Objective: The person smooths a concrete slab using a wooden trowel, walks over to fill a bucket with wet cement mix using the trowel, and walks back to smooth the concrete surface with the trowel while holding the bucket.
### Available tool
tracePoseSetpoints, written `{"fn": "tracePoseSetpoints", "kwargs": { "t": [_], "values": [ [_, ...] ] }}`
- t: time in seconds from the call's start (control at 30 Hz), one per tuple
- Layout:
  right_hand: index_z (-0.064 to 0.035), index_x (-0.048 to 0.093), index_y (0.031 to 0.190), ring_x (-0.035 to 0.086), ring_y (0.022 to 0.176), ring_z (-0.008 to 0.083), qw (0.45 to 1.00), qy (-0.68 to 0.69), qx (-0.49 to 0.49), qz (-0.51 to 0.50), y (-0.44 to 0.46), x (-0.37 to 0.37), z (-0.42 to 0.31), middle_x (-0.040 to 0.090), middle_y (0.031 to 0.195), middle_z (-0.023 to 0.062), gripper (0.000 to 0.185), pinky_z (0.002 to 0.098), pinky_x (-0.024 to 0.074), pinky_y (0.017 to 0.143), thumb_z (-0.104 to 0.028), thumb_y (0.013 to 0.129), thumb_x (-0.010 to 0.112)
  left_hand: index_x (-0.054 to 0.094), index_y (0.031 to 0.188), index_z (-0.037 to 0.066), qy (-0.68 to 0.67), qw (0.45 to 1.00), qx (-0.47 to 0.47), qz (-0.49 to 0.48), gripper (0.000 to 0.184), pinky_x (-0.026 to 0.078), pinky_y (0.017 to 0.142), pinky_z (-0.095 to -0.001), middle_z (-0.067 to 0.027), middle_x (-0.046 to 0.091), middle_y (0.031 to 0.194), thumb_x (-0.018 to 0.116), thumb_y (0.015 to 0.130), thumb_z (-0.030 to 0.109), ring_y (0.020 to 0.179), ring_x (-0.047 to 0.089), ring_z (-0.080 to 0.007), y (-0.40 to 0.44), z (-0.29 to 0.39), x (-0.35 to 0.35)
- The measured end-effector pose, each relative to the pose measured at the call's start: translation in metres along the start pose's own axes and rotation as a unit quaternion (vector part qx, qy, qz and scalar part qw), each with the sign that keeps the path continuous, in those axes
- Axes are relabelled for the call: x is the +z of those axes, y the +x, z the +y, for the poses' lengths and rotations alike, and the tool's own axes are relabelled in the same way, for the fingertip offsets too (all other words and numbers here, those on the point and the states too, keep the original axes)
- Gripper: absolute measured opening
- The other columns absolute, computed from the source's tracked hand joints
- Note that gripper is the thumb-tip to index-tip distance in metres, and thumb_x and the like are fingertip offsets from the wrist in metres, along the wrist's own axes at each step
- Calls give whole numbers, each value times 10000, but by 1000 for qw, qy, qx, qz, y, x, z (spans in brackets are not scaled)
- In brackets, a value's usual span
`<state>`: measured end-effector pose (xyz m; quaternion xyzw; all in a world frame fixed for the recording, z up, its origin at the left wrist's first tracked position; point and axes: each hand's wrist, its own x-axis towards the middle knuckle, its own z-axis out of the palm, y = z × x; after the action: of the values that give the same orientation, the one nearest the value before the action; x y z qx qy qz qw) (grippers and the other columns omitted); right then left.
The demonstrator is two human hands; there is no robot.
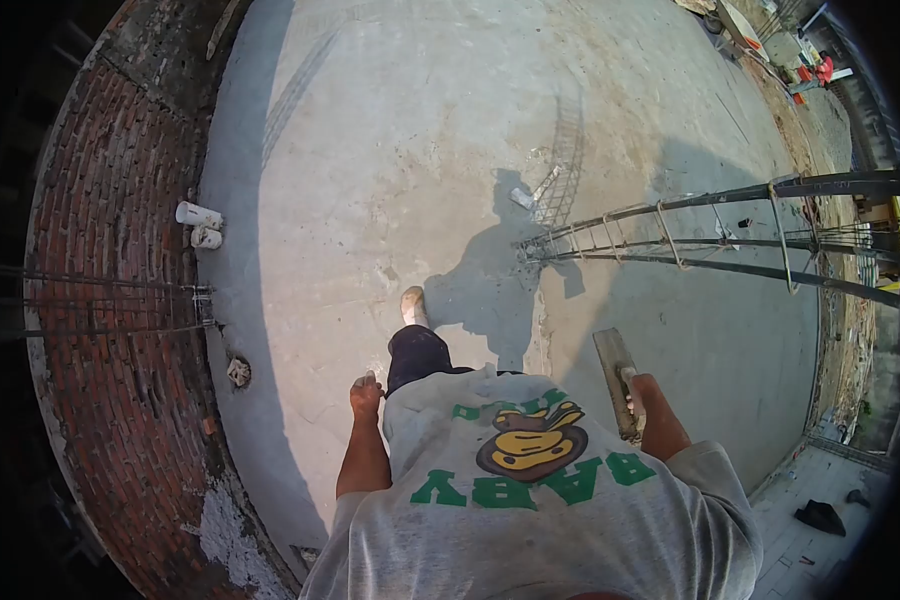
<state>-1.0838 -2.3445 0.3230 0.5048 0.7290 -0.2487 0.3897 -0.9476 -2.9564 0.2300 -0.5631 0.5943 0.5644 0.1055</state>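
My right hand [638,393] is closed around the handle of a float [610,352], a long flat plastering tool coated in grey-brown cement. The float hangs beside my right side, above the concrete floor [370,180] and apart from it. On the other side, my left hand [367,394] hangs by my thigh with its fingers curled in. What those fingers hold, if anything, is too small to make out. One shoe [413,306], pale with dust, is on the floor ahead of me.
Steel rebar columns [670,235] rise from the floor at right and by the brick wall [120,200] at left. White containers [199,215] lie along that wall, near a small lump [238,372]. Dark shoes [820,517] lie at lower right. A person in red [825,68] is far off.
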Motion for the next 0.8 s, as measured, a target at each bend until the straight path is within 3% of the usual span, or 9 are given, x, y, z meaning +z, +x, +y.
{"fn": "tracePoseSetpoints", "kwargs": {
  "t": [0.1, 0.2, 0.33, 0.5, 0.53, 0.57, 0.63, 0.73, 0.8],
  "values": [
    [-1, 564, 1162, 596, 795, 319, 994, -70, 70, -36, -107, 23, -23, 609, 939, 165, 508, 517, 482, 720, -436, 903, 530, 574, 1035, -62, 11, 996, 77, -45, 406, 463, 570, -269, -85, 597, 737, 564, 916, 326, 604, 556, -150, 71, 110, 0],
    [-21, 590, 1037, 587, 731, 284, 992, -16, 121, -41, -160, 51, -19, 593, 892, 138, 418, 461, 465, 629, -411, 892, 551, 578, 1029, -58, 20, 986, 151, -65, 374, 457, 565, -268, -72, 597, 758, 564, 932, 303, 630, 553, -137, 142, 237, -1],
    [-13, 595, 1026, 593, 719, 288, 985, 45, 162, -44, -195, 91, -16, 600, 880, 141, 426, 460, 471, 620, -415, 890, 559, 579, 1044, -45, 107, 969, 210, -75, 350, 461, 593, -277, -65, 605, 794, 548, 946, 289, 672, 552, -137, 232, 385, 49],
    [-4, 601, 1012, 601, 704, 294, 972, 104, 205, -54, -199, 133, -65, 608, 865, 145, 436, 459, 479, 609, -421, 886, 568, 562, 1163, -14, 188, 922, 266, -210, 428, 463, 738, -328, -121, 662, 967, 508, 952, 354, 820, 616, -184, 214, 525, 240],
    [-2, 602, 1009, 603, 701, 295, 969, 117, 212, -56, -194, 137, -83, 610, 862, 145, 439, 459, 480, 607, -422, 886, 570, 550, 1187, -4, 232, 898, 263, -264, 440, 462, 754, -346, -128, 666, 1017, 507, 950, 364, 885, 628, -197, 203, 546, 291],
    [0, 603, 1007, 604, 698, 296, 966, 127, 219, -59, -187, 136, -102, 612, 859, 146, 441, 458, 482, 605, -423, 885, 572, 586, 1127, -21, 238, 872, 280, -323, 365, 487, 739, -305, -93, 661, 893, 545, 937, 288, 778, 625, -157, 180, 569, 335],
    [3, 605, 1001, 607, 692, 298, 959, 137, 239, -65, -168, 124, -152, 615, 854, 147, 445, 458, 485, 600, -425, 884, 576, 570, 1221, 35, 314, 776, 298, -459, 426, 482, 817, -313, -143, 673, 988, 562, 909, 326, 882, 644, -203, 162, 611, 408],
    [9, 609, 993, 612, 683, 301, 948, 157, 269, -72, -134, 92, -235, 620, 845, 150, 452, 457, 489, 593, -428, 881, 581, 558, 1254, 60, 458, 659, 352, -481, 509, 443, 916, -348, -188, 637, 1127, 561, 890, 416, 1037, 611, -288, 183, 687, 489],
    [12, 611, 988, 615, 677, 303, 935, 174, 297, -88, -129, 74, -281, 623, 839, 151, 457, 457, 492, 589, -431, 880, 585, 564, 1244, 47, 485, 693, 260, -465, 530, 446, 919, -360, -190, 641, 1125, 557, 887, 439, 1067, 607, -310, 208, 755, 508]
  ]
}}
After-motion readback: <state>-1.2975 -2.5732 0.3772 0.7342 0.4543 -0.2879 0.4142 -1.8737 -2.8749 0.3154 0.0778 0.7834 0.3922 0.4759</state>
